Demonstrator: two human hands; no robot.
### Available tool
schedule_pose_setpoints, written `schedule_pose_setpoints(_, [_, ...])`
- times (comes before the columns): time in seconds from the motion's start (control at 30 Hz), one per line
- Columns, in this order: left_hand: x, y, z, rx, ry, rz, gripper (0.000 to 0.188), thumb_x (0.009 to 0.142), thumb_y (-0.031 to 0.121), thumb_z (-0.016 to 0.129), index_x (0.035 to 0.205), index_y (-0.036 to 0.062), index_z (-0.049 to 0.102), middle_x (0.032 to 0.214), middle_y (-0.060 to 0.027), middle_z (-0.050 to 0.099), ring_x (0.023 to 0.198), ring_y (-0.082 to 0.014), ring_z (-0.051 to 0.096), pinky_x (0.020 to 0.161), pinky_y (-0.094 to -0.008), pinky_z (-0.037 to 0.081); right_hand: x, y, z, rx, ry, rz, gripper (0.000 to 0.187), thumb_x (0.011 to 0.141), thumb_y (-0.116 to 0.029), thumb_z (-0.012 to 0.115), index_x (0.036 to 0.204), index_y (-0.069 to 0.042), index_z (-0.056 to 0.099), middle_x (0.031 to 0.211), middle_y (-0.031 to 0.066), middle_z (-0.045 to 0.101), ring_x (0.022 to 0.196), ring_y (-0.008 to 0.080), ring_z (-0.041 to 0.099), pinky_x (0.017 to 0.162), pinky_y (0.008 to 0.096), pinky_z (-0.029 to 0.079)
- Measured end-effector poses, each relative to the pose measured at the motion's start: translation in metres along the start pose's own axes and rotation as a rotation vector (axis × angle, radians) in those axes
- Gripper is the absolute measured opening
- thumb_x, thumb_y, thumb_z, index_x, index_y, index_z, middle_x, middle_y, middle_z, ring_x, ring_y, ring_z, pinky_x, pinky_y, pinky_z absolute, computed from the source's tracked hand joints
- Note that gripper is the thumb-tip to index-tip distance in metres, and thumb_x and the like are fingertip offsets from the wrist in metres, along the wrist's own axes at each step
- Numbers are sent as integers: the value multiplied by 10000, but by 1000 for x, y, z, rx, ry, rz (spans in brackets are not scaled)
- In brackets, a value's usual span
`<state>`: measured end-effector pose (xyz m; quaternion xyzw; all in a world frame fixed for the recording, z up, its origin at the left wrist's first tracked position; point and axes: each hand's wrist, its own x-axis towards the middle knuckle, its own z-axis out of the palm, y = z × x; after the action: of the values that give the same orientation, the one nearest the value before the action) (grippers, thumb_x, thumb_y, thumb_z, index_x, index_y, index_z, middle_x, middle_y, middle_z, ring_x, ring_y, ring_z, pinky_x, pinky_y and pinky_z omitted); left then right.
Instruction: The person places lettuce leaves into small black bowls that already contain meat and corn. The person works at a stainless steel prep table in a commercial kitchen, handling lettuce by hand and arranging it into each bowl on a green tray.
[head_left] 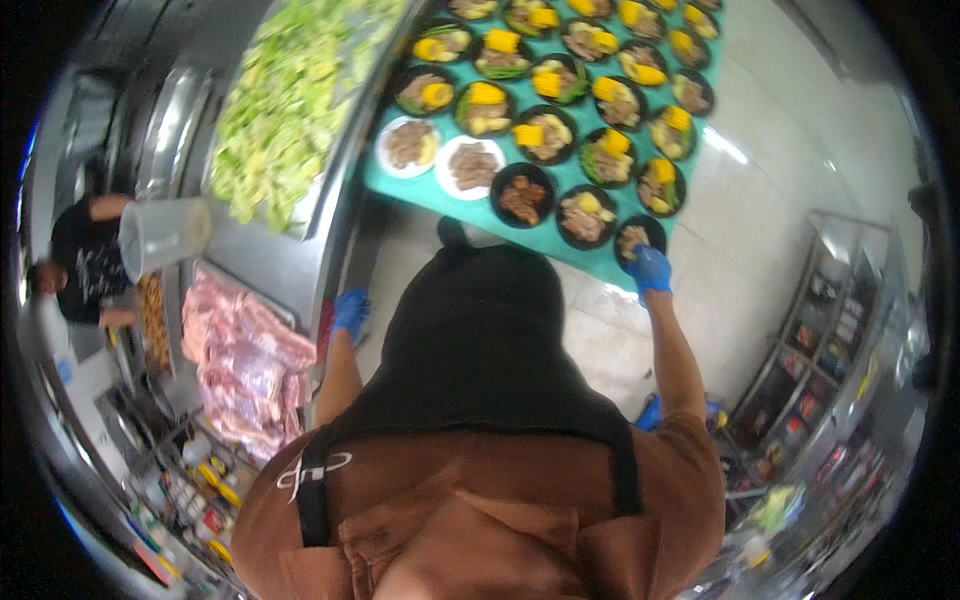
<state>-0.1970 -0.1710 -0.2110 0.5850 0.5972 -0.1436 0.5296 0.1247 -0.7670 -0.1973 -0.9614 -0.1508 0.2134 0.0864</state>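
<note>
My right hand [651, 270], in a blue glove, is at the near rim of a black bowl [655, 229] on the table's near right corner, its fingers closed on the edge. Pieces of pale cooked meat lie in that bowl. My left hand [350, 313], also gloved in blue, hangs low beside the metal counter's edge, close to a slab of raw meat [250, 360]; its fingers are too blurred to read. Just left of the right hand's bowl stands a black bowl with meat and a yellow piece [587, 217], then one with darker browned meat [523, 197].
Rows of black bowls with meat, greens and corn cover the green-topped table [450, 203]. Two white plates [471, 168] hold meat. Chopped lettuce [285, 110] fills a tray on the counter by a clear plastic container [165, 235]. Another person [88, 255] stands far left; a shelf rack [815, 330] is right.
</note>
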Motion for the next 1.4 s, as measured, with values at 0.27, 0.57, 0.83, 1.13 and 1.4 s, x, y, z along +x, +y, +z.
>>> schedule_pose_setpoints(0.27, [18,0,5,28,-53,-2,126,833,256,625,804,134,622,663,-11,597,501,-114,519,452,-277,392,-8,4,-11,17,8,53,254,793,-266,651,1011,-141,687,969,152,686,862,349,664,752,449,533])
schedule_pose_setpoints(0.57, [61,-16,-19,74,-97,-14,169,855,317,634,811,155,615,663,-22,610,494,-148,523,441,-307,417,-26,25,12,260,169,107,295,769,-253,699,1038,-140,659,1054,139,662,977,318,631,804,435,519])
schedule_pose_setpoints(0.83, [34,18,7,56,-96,12,153,857,269,610,768,144,610,615,-28,573,466,-120,501,420,-274,380,0,0,-15,-8,-82,105,232,765,-246,667,966,-132,684,930,167,689,842,355,669,727,456,539])
schedule_pose_setpoints(1.13, [24,18,14,17,-38,53,169,870,258,589,808,104,620,693,-39,615,511,-129,519,451,-295,400,7,9,-6,-30,-85,15,235,786,-307,684,957,-146,683,878,176,686,818,365,666,701,471,525])
schedule_pose_setpoints(1.4, [4,9,24,-2,-47,38,164,873,275,606,884,111,612,715,-50,624,539,-136,540,469,-289,415,7,6,1,28,-61,-18,245,783,-322,678,938,-133,682,900,189,684,809,370,664,692,466,529])
